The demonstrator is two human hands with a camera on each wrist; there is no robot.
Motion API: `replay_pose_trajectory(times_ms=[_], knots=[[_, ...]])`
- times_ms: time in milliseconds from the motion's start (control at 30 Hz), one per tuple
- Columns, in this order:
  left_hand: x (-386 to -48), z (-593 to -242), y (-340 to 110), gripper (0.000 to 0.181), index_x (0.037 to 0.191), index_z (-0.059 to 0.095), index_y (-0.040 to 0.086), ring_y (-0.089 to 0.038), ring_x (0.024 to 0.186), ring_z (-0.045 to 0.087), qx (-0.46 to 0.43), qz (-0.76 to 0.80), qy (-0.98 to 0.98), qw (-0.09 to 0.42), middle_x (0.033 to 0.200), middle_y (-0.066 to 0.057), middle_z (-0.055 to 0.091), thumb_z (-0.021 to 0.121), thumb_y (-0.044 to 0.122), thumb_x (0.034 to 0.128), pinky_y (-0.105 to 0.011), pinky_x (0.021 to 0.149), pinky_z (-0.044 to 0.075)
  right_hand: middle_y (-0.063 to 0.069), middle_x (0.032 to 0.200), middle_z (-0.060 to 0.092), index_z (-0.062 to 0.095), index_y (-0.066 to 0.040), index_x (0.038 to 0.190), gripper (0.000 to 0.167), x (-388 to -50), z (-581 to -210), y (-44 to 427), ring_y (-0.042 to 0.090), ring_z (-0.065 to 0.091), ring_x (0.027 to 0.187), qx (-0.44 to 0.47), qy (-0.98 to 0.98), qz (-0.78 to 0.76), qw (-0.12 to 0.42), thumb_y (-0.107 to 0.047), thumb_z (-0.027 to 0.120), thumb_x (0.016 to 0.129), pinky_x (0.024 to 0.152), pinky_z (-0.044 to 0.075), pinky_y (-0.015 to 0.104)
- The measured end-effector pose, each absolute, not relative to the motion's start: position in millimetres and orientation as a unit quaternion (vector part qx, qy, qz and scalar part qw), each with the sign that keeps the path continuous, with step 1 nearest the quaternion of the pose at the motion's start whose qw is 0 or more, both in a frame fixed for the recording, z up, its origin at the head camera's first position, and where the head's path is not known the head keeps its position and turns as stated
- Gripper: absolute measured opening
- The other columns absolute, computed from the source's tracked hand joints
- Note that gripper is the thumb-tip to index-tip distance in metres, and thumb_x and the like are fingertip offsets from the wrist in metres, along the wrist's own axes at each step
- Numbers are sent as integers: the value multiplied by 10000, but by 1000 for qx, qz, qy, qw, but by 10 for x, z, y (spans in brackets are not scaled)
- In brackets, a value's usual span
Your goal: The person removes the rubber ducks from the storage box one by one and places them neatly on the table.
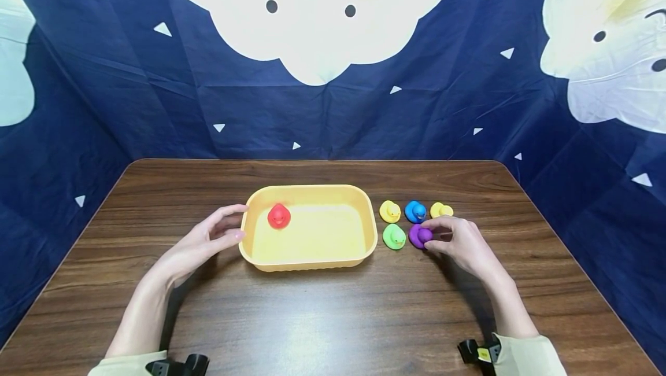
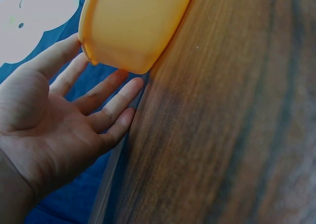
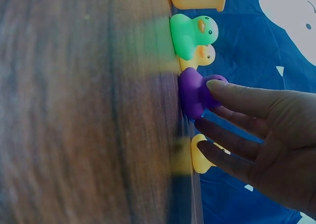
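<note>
My left hand (image 1: 205, 243) rests its fingertips and thumb against the left end of a yellow plastic basin (image 1: 307, 264), its fingers fairly straight in the left wrist view. Inside the basin, towards the left, sits a red rubber duck (image 1: 278, 216). To the right of the basin, my right hand (image 1: 460, 244) pinches a purple rubber duck (image 1: 419, 236) by the head, thumb on the near side and fingers beyond. In the right wrist view the purple duck (image 3: 191, 93) still stands at the tabletop.
Close by are a green duck (image 1: 393, 237), a yellow duck (image 1: 389, 212), a blue duck (image 1: 415, 212) and a second yellow duck (image 1: 441, 209) behind the right hand. All stand on a wooden table (image 1: 291, 318) with a dark blue cloth (image 1: 260, 115) behind it.
</note>
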State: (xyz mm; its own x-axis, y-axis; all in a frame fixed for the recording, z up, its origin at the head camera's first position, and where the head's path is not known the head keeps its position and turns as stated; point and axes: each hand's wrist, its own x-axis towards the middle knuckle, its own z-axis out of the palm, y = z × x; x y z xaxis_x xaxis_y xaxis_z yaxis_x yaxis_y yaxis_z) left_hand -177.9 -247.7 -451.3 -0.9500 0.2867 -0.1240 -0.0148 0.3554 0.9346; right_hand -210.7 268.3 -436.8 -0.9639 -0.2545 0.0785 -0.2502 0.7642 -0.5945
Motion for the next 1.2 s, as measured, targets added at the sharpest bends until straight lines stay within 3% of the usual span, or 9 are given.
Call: replay_pose_trajectory(times_ms=[300,667,733,800,933,1200], knots=[[-1783,-4540,-2469,570,1547,378,149,-7,1185,613,95,571,806,125,1513,-222,513,613,274,1044,-138,959,464,91,1141,778,760,-89,1181,309,-2084,-4313,2699,276,736,1069,-140,936,-324,-8,-168,816,888,909,589,474],[-1786,-4546,-2474,567,1546,377,147,3,1180,615,97,572,805,123,1512,-224,515,610,272,1045,-141,960,468,138,1179,760,746,-50,1189,298,-2042,-4212,2749,329,727,1092,-128,935,-325,-66,-232,754,953,914,582,504],[-1790,-4540,-2471,570,1547,377,149,0,1182,614,96,571,805,124,1511,-223,516,613,277,1044,-142,960,469,134,1188,759,746,-56,1189,289,-2043,-4203,2741,324,727,1087,-129,933,-326,-81,-223,753,953,898,598,453],[-1794,-4537,-2466,573,1547,377,150,-2,1183,614,95,570,807,125,1513,-222,516,615,282,1043,-139,961,467,121,1178,766,749,-72,1185,273,-2053,-4204,2732,297,730,1068,-131,930,-328,-101,-211,757,950,876,606,326],[-1797,-4528,-2459,577,1547,380,153,-5,1180,615,92,567,809,123,1509,-218,521,620,286,1040,-134,960,461,104,1132,777,748,-98,1195,261,-2081,-4211,2710,154,716,1027,-138,922,-336,-134,-181,757,947,848,531,100],[-1776,-4515,-2462,573,1550,375,160,-17,1186,613,93,566,809,126,1510,-216,517,612,282,1044,-141,954,470,122,1160,761,720,-101,1255,310,-2118,-4164,2663,10,664,1036,-140,916,-347,-146,-151,749,950,845,483,34]])
